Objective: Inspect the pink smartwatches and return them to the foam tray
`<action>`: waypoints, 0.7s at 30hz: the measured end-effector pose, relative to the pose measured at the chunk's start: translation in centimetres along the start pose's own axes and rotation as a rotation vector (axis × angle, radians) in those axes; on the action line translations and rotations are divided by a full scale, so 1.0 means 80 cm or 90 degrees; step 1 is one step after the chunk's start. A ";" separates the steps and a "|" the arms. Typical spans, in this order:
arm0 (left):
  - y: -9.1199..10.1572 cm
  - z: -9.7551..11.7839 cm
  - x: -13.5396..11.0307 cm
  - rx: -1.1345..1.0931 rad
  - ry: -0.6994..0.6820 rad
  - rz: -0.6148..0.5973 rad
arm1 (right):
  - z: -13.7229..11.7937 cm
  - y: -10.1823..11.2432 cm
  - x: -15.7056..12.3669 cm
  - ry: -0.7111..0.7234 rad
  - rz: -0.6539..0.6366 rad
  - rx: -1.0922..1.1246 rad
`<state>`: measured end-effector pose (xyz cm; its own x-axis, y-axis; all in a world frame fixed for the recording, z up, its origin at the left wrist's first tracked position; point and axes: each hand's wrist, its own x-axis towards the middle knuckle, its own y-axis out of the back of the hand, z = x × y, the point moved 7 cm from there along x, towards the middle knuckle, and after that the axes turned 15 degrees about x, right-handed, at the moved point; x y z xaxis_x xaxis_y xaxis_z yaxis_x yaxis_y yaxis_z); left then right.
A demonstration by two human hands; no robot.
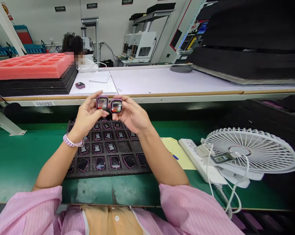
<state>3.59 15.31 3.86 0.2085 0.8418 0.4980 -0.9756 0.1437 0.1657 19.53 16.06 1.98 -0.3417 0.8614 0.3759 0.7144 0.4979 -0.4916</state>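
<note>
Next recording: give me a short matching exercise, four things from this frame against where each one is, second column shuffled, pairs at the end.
Things:
1. white fan
2. pink foam tray
3. black foam tray of watch bodies
4. two purple watch bodies

Places:
A. on the green belt, under the raised hands
B. far left, on the stack on the white table
C. lying at the right, by the power strip
D. one each in the left hand and right hand

Pairs: 1-C, 2-B, 3-A, 4-D

A: The tray looks like matt black foam, and the watch bodies show glossy screens in pink plastic.

B: Smooth green mat; white plastic fan.
</note>
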 end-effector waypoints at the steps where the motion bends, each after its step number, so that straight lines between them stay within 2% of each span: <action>1: 0.002 0.003 0.010 0.015 -0.028 -0.006 | -0.004 -0.002 0.008 0.009 -0.010 -0.011; 5: 0.008 0.005 0.040 0.076 -0.142 -0.030 | -0.018 -0.006 0.030 0.028 -0.052 -0.071; 8: 0.017 0.004 0.051 0.121 -0.189 0.011 | -0.028 -0.004 0.037 0.053 -0.064 -0.136; 12: 0.027 0.013 0.054 0.155 -0.210 0.062 | -0.042 -0.002 0.043 0.093 -0.078 -0.162; 21: 0.035 0.030 0.054 0.160 -0.223 0.095 | -0.054 -0.013 0.042 0.122 -0.079 -0.198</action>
<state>1.88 18.10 8.50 0.1196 0.6105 0.7830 -0.9592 -0.1324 0.2497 20.32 18.04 7.16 -0.3377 0.7471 0.5725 0.8358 0.5177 -0.1826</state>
